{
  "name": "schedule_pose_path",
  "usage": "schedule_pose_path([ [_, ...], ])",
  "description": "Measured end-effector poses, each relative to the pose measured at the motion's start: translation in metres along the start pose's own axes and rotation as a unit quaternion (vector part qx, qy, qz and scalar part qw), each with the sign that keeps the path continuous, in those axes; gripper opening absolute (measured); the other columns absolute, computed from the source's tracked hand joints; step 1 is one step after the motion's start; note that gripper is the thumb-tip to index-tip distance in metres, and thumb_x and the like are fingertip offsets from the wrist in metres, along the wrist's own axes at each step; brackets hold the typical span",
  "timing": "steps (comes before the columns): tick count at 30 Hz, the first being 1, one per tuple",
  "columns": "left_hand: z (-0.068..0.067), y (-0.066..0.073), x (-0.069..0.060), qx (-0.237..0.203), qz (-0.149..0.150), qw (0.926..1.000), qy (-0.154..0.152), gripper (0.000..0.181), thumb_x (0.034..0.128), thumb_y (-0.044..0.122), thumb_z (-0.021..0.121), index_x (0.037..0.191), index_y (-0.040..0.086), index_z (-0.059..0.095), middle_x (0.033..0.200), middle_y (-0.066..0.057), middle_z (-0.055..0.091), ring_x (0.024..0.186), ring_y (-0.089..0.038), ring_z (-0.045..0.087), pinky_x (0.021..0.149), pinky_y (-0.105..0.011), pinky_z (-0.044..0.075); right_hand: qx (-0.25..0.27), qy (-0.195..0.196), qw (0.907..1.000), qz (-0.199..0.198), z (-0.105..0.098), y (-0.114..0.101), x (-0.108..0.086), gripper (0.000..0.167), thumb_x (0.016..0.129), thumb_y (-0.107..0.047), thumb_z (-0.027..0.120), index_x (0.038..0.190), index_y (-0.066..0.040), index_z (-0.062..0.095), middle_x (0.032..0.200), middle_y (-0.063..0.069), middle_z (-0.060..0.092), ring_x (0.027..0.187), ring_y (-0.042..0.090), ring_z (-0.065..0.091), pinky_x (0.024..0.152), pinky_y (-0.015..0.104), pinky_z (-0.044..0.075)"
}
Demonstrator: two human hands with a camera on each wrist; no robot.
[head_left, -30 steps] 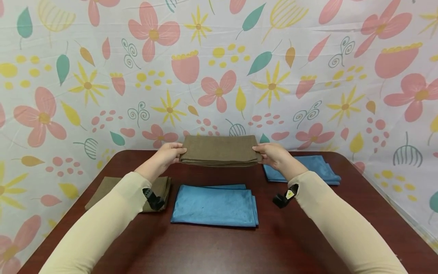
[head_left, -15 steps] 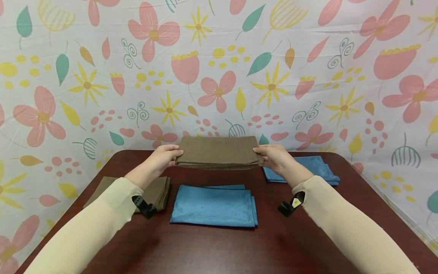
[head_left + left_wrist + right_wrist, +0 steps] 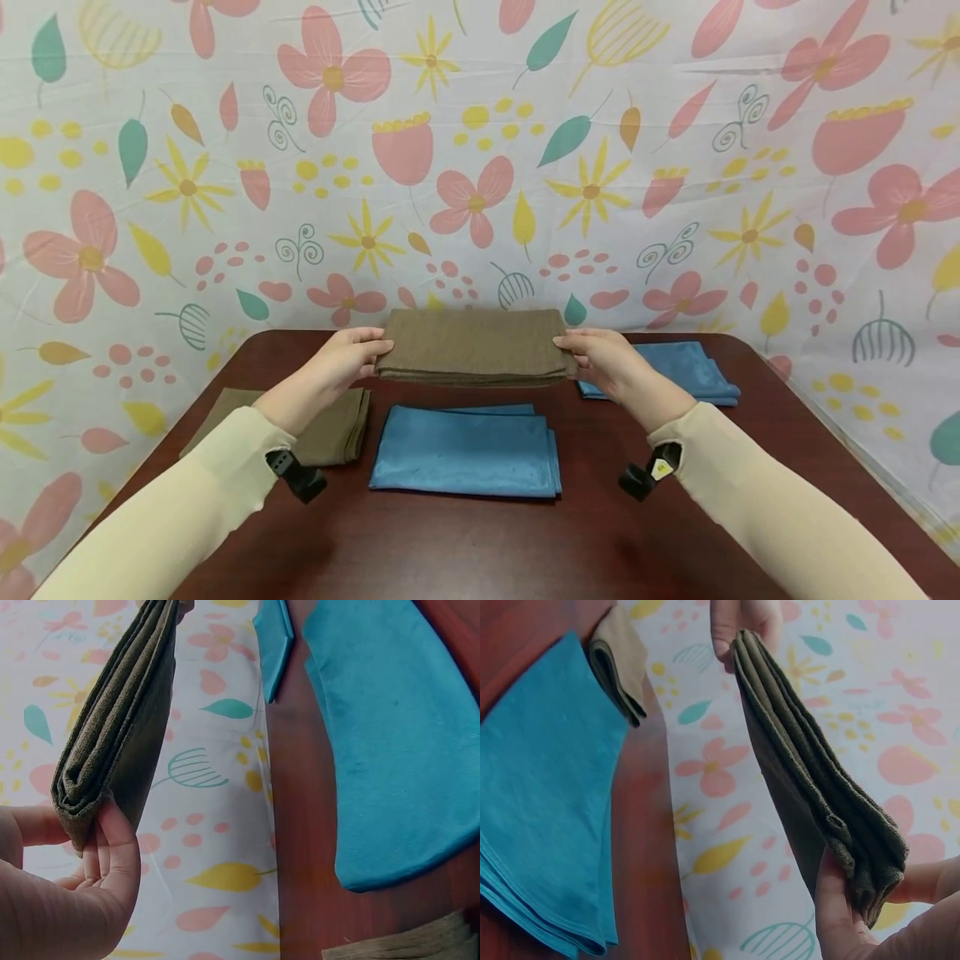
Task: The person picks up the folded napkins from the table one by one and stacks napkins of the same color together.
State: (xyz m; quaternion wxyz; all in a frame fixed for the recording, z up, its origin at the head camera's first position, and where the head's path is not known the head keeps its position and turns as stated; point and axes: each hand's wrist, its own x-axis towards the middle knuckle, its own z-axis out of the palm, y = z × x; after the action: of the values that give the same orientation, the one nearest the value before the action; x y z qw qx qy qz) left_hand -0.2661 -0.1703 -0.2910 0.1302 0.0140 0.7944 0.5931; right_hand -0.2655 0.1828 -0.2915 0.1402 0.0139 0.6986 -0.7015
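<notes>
A folded brown cloth (image 3: 472, 343) hangs in the air above the far part of the table, stretched level between both hands. My left hand (image 3: 341, 362) pinches its left end, thumb on one face and fingers on the other, as the left wrist view shows with the cloth's layered folds (image 3: 112, 712). At the opposite end, my right hand (image 3: 609, 362) pinches it the same way; several stacked layers (image 3: 817, 780) show in the right wrist view. Below and nearer lies a folded blue cloth (image 3: 465, 454), apart from the held one.
Another folded brown cloth (image 3: 330, 429) lies on the table's left side, partly behind the left forearm. A second folded blue cloth (image 3: 686, 371) lies at the back right, partly behind the right hand. The dark wooden table (image 3: 480, 546) ends against a flower-printed curtain (image 3: 480, 125).
Both hands have lowered the brown cloth slightly and drawn it a little nearer. The left hand has also shifted a little left. The cloths on the table have stayed put.
</notes>
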Motion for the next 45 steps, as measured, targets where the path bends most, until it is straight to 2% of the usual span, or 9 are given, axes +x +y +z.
schedule_pose_path([
  [5,-0.003,-0.006,-0.006,0.004,0.003,1.0000,-0.003,0.060,0.1019,0.021,0.050,0.152,0.001,0.025,0.152,-0.014,0.032,0.088,-0.009,0.042,0.079,-0.023,0.043,-0.011,-0.006,0.9999,-0.004,0.004,0.005,-0.006,0.066,0.101,-0.017,0.051,0.153,0.003,0.017,0.153,0.020,0.025,0.091,0.005,0.059,0.087,0.026,0.052],
  [8,-0.005,-0.010,-0.009,0.006,0.005,1.0000,-0.003,0.058,0.1019,0.020,0.049,0.151,0.000,0.027,0.148,-0.014,0.035,0.089,-0.010,0.041,0.078,-0.022,0.043,-0.019,-0.011,0.9997,-0.012,0.007,0.007,-0.009,0.064,0.100,-0.017,0.053,0.151,0.004,0.022,0.148,0.019,0.033,0.092,0.006,0.060,0.085,0.025,0.053],
  [12,-0.008,-0.014,-0.013,0.006,0.005,1.0000,0.002,0.056,0.1017,0.020,0.050,0.150,0.000,0.029,0.139,-0.010,0.040,0.087,-0.010,0.041,0.078,-0.022,0.043,-0.022,-0.013,0.9995,-0.017,0.011,0.010,-0.011,0.058,0.099,-0.016,0.055,0.148,0.005,0.031,0.129,0.012,0.052,0.089,0.007,0.064,0.082,0.027,0.055],
  [16,-0.012,-0.016,-0.018,0.007,0.009,0.9999,0.000,0.056,0.1015,0.021,0.051,0.149,-0.001,0.031,0.132,-0.007,0.047,0.090,-0.008,0.045,0.080,-0.021,0.045,-0.020,-0.015,0.9995,-0.019,0.015,0.013,-0.011,0.054,0.098,-0.014,0.055,0.145,0.006,0.035,0.116,0.005,0.057,0.087,0.008,0.065,0.083,0.029,0.056],
  [24,-0.022,-0.019,-0.025,0.001,0.031,0.9995,-0.003,0.047,0.1012,0.021,0.052,0.141,-0.002,0.040,0.101,0.007,0.057,0.083,-0.004,0.054,0.077,-0.020,0.050,-0.006,-0.023,0.9995,-0.018,0.024,0.017,-0.005,0.052,0.099,-0.012,0.054,0.144,0.005,0.035,0.121,0.008,0.053,0.090,0.011,0.063,0.084,0.030,0.054],
  [31,-0.029,-0.025,-0.026,0.020,0.019,0.9996,0.009,0.055,0.1018,0.024,0.050,0.147,-0.001,0.033,0.116,0.003,0.055,0.091,-0.002,0.052,0.085,-0.021,0.046,0.011,-0.017,0.9998,-0.008,0.036,0.017,0.000,0.051,0.099,-0.010,0.055,0.144,0.003,0.036,0.124,0.011,0.053,0.092,0.014,0.062,0.089,0.036,0.054],
  [33,-0.030,-0.026,-0.025,0.018,0.022,0.9996,0.009,0.055,0.1023,0.024,0.049,0.147,-0.002,0.032,0.117,0.002,0.055,0.093,-0.001,0.055,0.088,-0.023,0.047,0.012,-0.014,0.9998,-0.005,0.038,0.017,0.001,0.049,0.098,-0.010,0.055,0.143,0.002,0.037,0.121,0.009,0.052,0.090,0.013,0.062,0.086,0.035,0.054],
  [40,-0.034,-0.029,-0.025,-0.004,0.039,0.9992,0.010,0.051,0.1025,0.022,0.048,0.144,-0.005,0.036,0.100,0.010,0.061,0.085,0.000,0.061,0.079,-0.020,0.051,0.012,-0.014,0.9998,-0.005,0.044,0.014,0.003,0.053,0.098,-0.011,0.055,0.146,0.001,0.035,0.137,0.016,0.045,0.094,0.013,0.060,0.080,0.029,0.055],
  [45,-0.035,-0.028,-0.025,-0.001,0.037,0.9991,0.021,0.052,0.1026,0.023,0.048,0.145,-0.005,0.035,0.103,0.007,0.059,0.084,0.000,0.060,0.077,-0.020,0.051,0.014,-0.013,0.9998,-0.010,0.048,0.013,0.002,0.052,0.098,-0.010,0.056,0.145,0.000,0.037,0.131,0.013,0.049,0.090,0.012,0.061,0.077,0.028,0.055],
])
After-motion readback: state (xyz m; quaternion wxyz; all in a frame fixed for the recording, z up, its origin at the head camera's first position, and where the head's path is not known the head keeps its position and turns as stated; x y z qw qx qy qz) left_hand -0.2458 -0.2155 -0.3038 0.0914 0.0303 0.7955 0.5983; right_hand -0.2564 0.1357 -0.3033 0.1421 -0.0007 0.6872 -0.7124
